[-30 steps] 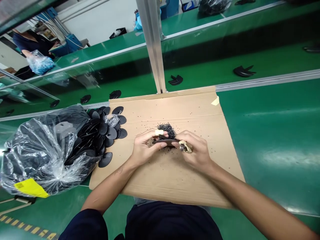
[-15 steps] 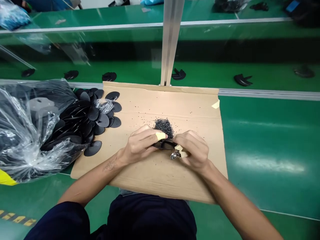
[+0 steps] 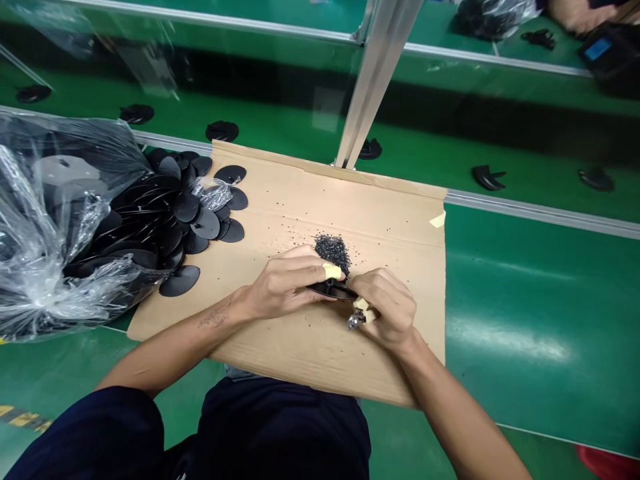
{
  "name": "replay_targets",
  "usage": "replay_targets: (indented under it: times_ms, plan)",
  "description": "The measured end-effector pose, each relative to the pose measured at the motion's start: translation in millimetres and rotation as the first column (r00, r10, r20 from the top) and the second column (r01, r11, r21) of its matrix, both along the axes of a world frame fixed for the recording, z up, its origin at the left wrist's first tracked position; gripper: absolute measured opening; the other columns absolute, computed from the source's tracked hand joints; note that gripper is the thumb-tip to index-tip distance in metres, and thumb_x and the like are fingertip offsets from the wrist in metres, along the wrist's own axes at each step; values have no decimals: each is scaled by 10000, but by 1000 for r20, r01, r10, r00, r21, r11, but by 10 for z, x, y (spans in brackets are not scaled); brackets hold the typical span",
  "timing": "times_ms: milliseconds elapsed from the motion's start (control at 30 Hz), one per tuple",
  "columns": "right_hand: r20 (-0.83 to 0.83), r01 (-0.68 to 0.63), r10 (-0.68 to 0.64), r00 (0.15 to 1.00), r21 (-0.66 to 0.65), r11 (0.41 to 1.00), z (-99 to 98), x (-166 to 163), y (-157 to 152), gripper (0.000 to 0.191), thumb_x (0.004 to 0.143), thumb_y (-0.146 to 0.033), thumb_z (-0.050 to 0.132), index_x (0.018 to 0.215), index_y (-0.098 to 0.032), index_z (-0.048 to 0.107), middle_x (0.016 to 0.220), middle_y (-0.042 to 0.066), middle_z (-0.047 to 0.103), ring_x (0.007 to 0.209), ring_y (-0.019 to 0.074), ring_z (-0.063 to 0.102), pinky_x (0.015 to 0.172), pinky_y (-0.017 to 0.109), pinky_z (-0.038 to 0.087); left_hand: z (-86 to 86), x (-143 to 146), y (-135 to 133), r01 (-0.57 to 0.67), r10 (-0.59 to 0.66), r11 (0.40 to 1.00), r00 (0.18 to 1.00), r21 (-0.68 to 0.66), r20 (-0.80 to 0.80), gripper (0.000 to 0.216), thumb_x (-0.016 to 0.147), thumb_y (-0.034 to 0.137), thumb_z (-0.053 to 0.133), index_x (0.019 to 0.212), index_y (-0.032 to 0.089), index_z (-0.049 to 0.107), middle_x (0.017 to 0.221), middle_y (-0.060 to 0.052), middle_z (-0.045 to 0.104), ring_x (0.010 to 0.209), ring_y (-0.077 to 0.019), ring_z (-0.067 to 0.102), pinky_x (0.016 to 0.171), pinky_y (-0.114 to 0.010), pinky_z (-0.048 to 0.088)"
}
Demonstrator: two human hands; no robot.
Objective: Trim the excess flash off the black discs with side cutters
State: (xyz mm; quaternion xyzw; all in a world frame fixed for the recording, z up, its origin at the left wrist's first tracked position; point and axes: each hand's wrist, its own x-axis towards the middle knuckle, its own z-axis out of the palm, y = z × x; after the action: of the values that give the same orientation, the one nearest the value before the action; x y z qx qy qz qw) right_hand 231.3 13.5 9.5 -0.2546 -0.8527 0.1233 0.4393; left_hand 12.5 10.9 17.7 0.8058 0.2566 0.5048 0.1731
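Observation:
My left hand [image 3: 287, 283] is closed on a flat black plastic disc [image 3: 333, 290], its forefinger wrapped in yellow tape. My right hand [image 3: 390, 307] is closed round a small metal tool [image 3: 354, 322], held against the disc's edge; tape also wraps these fingers. Both hands work over a sheet of cardboard [image 3: 390, 220] on the green bench. Just beyond them lies a small heap of black shavings [image 3: 333, 251].
A clear plastic bag [image 3: 55, 220] at the left spills several black discs [image 3: 195, 213] onto the cardboard. Beyond runs a green conveyor [image 3: 430, 153] carrying black parts [image 3: 487, 177], with an aluminium post [image 3: 373, 80] rising from its rail. Another person's hand [image 3: 580, 17] shows at the top right.
The view has swung left and tipped down. My hands stay together on the disc, and the tool has slid a little lower along its edge.

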Motion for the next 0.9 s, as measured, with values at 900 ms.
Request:
replay_targets:
  times_ms: [900]
  plan:
    - [-21, -69, 68, 997, -21, 997, 67, 7, 25, 202, 1041, -291, 478, 967, -183, 632, 789, 68, 691, 697, 169, 592, 629, 330, 458, 58, 26, -17, 7, -8, 999, 1000, -35, -23, 322, 907, 245, 746, 1214, 167, 691, 896, -61, 777, 793, -146, 712, 701, -291, 573]
